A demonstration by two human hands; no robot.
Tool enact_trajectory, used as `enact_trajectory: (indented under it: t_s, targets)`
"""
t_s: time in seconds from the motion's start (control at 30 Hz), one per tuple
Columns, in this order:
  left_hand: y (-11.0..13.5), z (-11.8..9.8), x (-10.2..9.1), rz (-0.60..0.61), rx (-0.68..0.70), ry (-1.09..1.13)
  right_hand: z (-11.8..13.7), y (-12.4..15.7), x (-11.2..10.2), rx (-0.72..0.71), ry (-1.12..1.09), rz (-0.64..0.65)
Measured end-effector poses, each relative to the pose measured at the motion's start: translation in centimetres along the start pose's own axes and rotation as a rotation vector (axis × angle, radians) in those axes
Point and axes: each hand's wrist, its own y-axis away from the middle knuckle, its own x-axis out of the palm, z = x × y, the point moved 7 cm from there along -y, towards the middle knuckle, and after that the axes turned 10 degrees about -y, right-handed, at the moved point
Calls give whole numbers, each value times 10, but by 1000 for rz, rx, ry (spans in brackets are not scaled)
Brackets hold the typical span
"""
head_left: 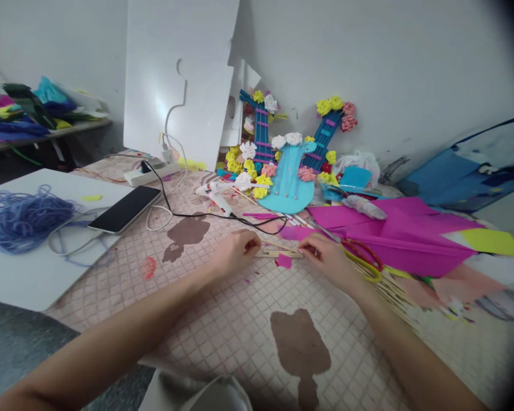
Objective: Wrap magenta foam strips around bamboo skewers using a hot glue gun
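Both of my hands meet over the patterned cloth in the middle of the view. My left hand (235,251) pinches one end of a thin wooden stick (278,253), fingers curled shut. My right hand (325,257) grips the other end, also closed. The stick lies level between them, just above the cloth. A small magenta paper scrap (284,261) sits under the stick. Scissors with red and yellow handles (365,260) lie right beside my right hand.
Magenta paper sheets (394,228) spread to the right. A blue paper guitar with paper flowers (288,177) and a glue gun (216,194) lie behind. A phone (126,208) on a white board (21,274), purple string (19,217), a power strip (148,171) at left.
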Motion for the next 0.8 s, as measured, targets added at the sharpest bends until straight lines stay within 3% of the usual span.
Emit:
enact_trajectory:
  t_s: [0.27,0.47,0.63,0.8]
  targets:
    - [0,-5,5,58,61,-108,-16,8,10,70,-23,50]
    - [-1,-8,8,67,82,-198,-13,8,7,52,-6,-6]
    - [-2,-5,5,9,86,-249,-22,12,-18,82,108,-130]
    - [-5,-3,-1,-38,74,-273,-54,23,-67,235,232,-306]
